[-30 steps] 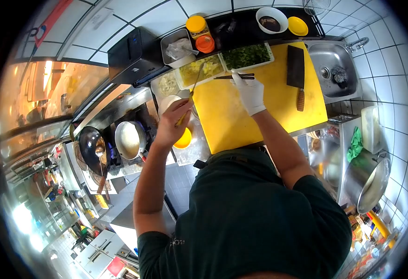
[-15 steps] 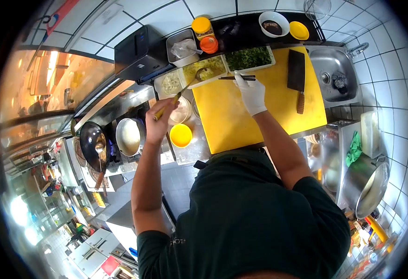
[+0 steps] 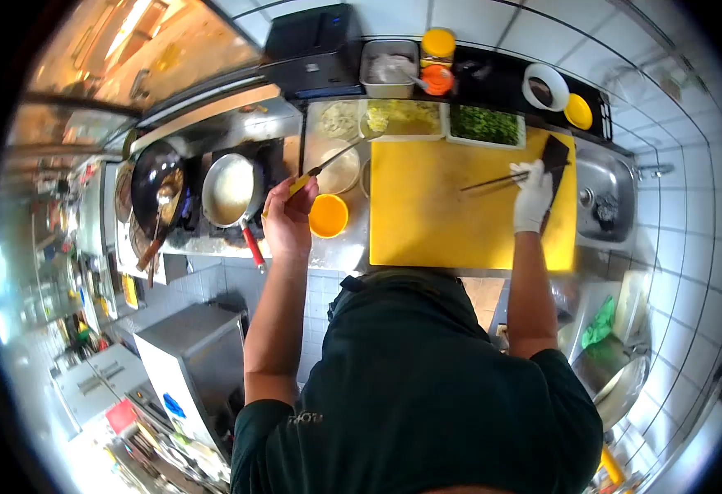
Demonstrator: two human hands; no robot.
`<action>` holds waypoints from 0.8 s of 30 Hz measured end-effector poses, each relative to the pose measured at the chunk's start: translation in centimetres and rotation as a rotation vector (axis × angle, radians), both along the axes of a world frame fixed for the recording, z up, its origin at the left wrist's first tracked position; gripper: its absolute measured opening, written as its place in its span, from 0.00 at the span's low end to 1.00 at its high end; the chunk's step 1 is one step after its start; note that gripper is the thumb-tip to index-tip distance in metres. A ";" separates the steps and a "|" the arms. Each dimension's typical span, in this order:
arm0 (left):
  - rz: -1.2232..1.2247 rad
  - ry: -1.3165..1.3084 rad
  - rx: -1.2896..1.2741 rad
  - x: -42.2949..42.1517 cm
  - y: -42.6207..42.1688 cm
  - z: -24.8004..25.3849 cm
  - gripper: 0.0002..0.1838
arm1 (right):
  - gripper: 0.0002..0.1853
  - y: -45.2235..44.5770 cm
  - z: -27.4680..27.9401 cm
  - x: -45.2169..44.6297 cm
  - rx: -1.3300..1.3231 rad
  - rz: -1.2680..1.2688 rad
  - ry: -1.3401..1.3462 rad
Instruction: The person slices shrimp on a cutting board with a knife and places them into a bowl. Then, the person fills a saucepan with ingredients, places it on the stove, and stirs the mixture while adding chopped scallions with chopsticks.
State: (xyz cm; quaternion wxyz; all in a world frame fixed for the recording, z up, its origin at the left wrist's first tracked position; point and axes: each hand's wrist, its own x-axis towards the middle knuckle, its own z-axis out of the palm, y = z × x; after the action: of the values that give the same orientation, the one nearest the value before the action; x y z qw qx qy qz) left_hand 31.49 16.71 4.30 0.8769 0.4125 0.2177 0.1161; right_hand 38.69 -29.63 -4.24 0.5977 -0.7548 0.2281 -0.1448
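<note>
My left hand (image 3: 288, 216) is closed around the yellow handle of a ladle (image 3: 324, 167). The ladle's bowl carries chopped yellow food (image 3: 376, 121) and hangs over the left end of a white container (image 3: 423, 122) of similar food. My right hand (image 3: 532, 202), in a white glove, grips dark chopsticks (image 3: 489, 182) over the right side of the yellow cutting board (image 3: 427, 206). Beneath that hand lies a cleaver (image 3: 555, 156), partly hidden by the glove. A container of chopped greens (image 3: 486, 125) stands behind the board.
Left of the board are an orange-yellow bowl (image 3: 329, 216) and a round container of pale contents (image 3: 338, 167). A red-handled pan (image 3: 232, 191) and a black wok (image 3: 153, 183) sit on the stove. On the right is a metal sink (image 3: 616, 185).
My right hand has moved right with the chopsticks, from beside the greens to above the cleaver. The ladle has shifted to the yellow food container's left end, and its bowl now carries food.
</note>
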 end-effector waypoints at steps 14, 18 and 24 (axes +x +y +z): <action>0.141 0.244 1.857 -12.2 7.8 -2.3 0.22 | 0.27 -1.5 2.8 -0.1 0.263 0.083 -0.021; -0.038 0.233 2.156 -13.2 9.6 -4.7 0.23 | 0.26 -1.4 3.9 0.3 0.259 0.097 -0.024; -0.162 0.324 1.604 -15.1 10.3 -3.6 0.26 | 0.19 -4.5 2.6 -0.6 -0.698 0.188 -0.135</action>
State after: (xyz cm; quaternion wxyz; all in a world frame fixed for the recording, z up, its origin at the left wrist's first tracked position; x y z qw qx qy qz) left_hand 16.35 27.01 0.67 0.2790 0.9399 0.1621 0.1117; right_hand 38.08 -34.08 -1.67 0.3287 -0.9196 0.0548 -0.2080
